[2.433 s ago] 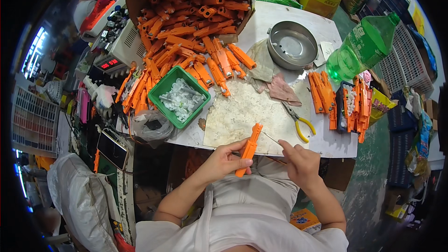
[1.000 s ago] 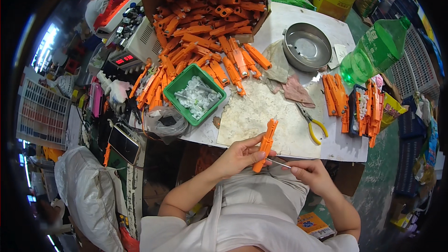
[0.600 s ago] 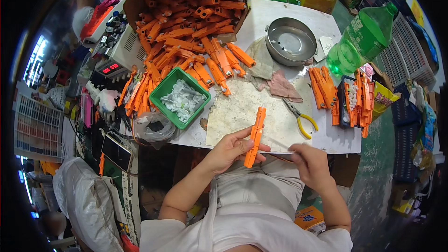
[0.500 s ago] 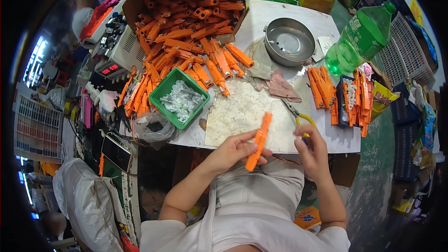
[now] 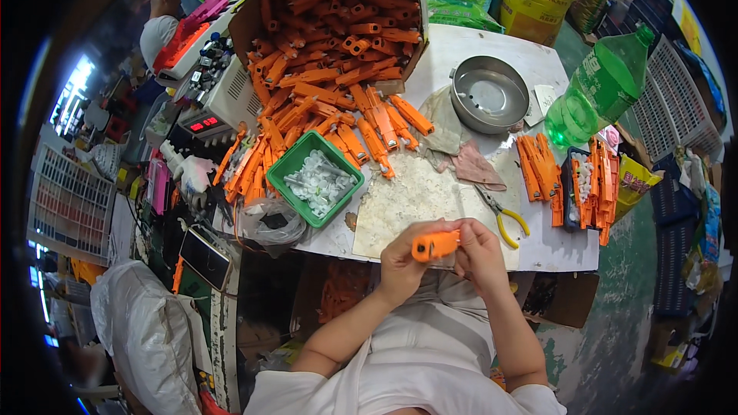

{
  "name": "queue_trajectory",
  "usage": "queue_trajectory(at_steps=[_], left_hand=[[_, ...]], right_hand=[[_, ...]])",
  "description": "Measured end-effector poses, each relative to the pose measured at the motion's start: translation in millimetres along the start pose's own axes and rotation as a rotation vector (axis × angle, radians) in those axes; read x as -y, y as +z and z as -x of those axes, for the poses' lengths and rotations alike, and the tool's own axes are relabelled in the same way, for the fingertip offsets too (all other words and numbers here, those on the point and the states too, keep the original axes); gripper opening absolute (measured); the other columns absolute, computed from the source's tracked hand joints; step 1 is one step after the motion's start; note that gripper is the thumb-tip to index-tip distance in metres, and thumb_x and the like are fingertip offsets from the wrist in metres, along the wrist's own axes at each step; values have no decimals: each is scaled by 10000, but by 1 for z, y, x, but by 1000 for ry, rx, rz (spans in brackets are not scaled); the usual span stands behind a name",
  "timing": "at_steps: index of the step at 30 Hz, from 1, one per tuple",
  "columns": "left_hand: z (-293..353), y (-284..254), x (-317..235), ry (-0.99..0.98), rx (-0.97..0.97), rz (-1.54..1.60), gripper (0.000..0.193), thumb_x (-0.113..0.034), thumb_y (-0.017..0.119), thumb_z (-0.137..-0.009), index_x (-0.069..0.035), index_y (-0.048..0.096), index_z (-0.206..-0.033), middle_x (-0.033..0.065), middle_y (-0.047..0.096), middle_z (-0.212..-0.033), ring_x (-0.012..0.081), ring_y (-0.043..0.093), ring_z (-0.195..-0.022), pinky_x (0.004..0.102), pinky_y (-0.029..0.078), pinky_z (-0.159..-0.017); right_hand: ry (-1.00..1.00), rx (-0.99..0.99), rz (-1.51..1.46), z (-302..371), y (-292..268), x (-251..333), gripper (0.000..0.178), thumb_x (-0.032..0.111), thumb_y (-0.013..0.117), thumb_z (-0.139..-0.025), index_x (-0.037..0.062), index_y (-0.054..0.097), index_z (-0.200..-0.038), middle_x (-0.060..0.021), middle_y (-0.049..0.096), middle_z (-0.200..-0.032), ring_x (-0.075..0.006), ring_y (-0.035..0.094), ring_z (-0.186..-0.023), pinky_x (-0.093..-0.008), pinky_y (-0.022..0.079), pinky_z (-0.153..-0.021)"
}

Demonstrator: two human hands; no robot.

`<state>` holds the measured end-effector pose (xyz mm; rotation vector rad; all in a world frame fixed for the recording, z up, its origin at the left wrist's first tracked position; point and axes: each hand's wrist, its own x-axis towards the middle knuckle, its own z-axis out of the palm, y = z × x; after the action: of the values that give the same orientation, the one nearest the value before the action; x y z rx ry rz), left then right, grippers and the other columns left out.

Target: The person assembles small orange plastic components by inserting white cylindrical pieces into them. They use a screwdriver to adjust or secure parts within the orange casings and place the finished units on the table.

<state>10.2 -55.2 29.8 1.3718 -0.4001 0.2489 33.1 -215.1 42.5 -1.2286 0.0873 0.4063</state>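
In my left hand (image 5: 401,263) I grip an orange plastic piece (image 5: 432,247), long and narrow, one end facing up toward me. The fingers of my right hand (image 5: 484,255) are closed at the right end of that same piece. Whether they also pinch some small part is hidden. Both hands are together just above the table's front edge. A pair of pliers (image 5: 503,217) with yellow handles lies just beyond my right hand. Left of my hands stands a green tray (image 5: 356,187) of small translucent white parts (image 5: 317,184).
A big carton (image 5: 422,0) of orange pieces spills onto the table (image 5: 461,38). Beyond the pink cloth (image 5: 478,166) sits a metal bowl (image 5: 513,119). At the right are a green bottle (image 5: 596,84) and more orange pieces (image 5: 540,169); a phone (image 5: 205,259) lies at left.
My right hand has come left from beside the pliers to meet the orange piece in my left hand. That piece has turned from upright to end-on, and the pliers are now uncovered.
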Motion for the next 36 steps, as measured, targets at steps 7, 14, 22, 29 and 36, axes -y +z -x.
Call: queue_trajectory(at_steps=[7, 14, 22, 29, 36], left_hand=[[-14, -18, -7, -14, -82, -199, 434, -334, 492, -963, 28, 530, -1199, 108, 515, -1081, 190, 535, -981, 303, 408, -885], [-15, -28, -15, 15, -30, -332, 390, -293, 462, -980, 22, 547, -1192, 112, 504, -1084, 184, 558, -939, 294, 437, -851], [-20, -35, -18, 58, 55, -435, 407, -304, 451, -980, 23, 536, -1206, 117, 523, -1075, 194, 562, -923, 291, 454, -820], [-25, -40, -29, -19, 180, -449, 338, -18, 495, -908, -10, 529, -1243, 146, 551, -1059, 262, 566, -948, 297, 442, -846], [-26, -45, -31, -53, 197, -543, 334, -9, 485, -898, 0, 536, -1228, 153, 557, -1032, 265, 573, -913, 300, 450, -815]], right_hand=[[-756, -246, 920, 30, -1, 42, 266, 38, 694, -792, 94, 682, -1052, -38, 522, -652, -166, 482, -495, -281, 393, -488], [-924, -240, 1176, 48, 7, 50, 367, 65, 758, -713, 158, 709, -1065, -19, 506, -602, -128, 483, -483, -275, 383, -435], [-922, -221, 1178, 46, 4, 49, 354, 55, 739, -729, 144, 707, -1070, -21, 480, -586, -128, 469, -469, -279, 377, -431], [-980, -294, 1114, 41, 2, 20, 348, -3, 707, -738, 99, 700, -1071, -36, 462, -583, -156, 476, -479, -278, 378, -434], [-807, -243, 1072, 43, 3, 18, 274, 37, 668, -816, 62, 682, -1089, -44, 482, -594, -124, 470, -519, -262, 374, -477]])
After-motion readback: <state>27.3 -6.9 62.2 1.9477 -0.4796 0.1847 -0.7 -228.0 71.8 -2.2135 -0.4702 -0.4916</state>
